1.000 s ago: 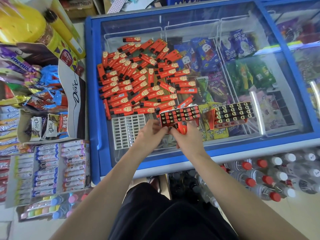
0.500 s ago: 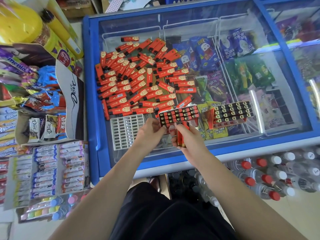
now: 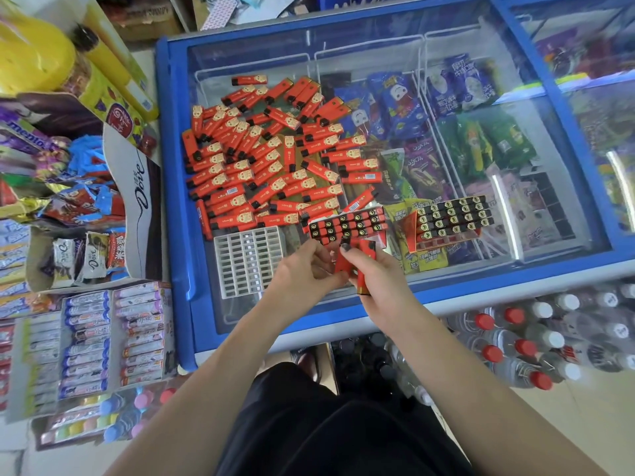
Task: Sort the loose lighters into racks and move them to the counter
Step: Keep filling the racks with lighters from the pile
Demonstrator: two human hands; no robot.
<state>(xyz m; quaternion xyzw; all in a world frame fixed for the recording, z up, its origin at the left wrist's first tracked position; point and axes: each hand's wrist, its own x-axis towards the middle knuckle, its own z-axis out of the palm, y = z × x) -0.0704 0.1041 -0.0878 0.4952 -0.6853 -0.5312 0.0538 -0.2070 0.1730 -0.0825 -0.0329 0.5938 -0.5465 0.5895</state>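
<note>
Shop goods crowd our view: candy boxes [image 3: 86, 338] at far left, then a blue freezer [image 3: 171, 201] with a glass lid [image 3: 481, 46], and bottles [image 3: 515, 338] on the floor at right. On the lid, far from us, lies a heap of loose lighters [image 3: 271, 159], red with black caps, their long axes pointing every way, most slanting up to the right. Just nearer us than the heap lies an empty rack [image 3: 249, 261], white and flat.

Our left hand [image 3: 302, 273] sits just right of that rack, fingers curled, pinching the side of a small bunch of lighters [image 3: 347, 264]. Our right hand [image 3: 378, 280] grips the same bunch from the right, thumb across the front. The bunch stands nearly upright, caps away from us, gold bases toward us; one base pokes out below our right hand. How many lighters we hold we cannot tell, as our fingers cover most of them.

Touching the bunch on its far side is a part-filled rack [image 3: 347, 226], caps facing up, its near edge hidden by our fingers. Right of it, apart, stands a fuller rack [image 3: 446, 219], tilted, its rows running left to right.
</note>
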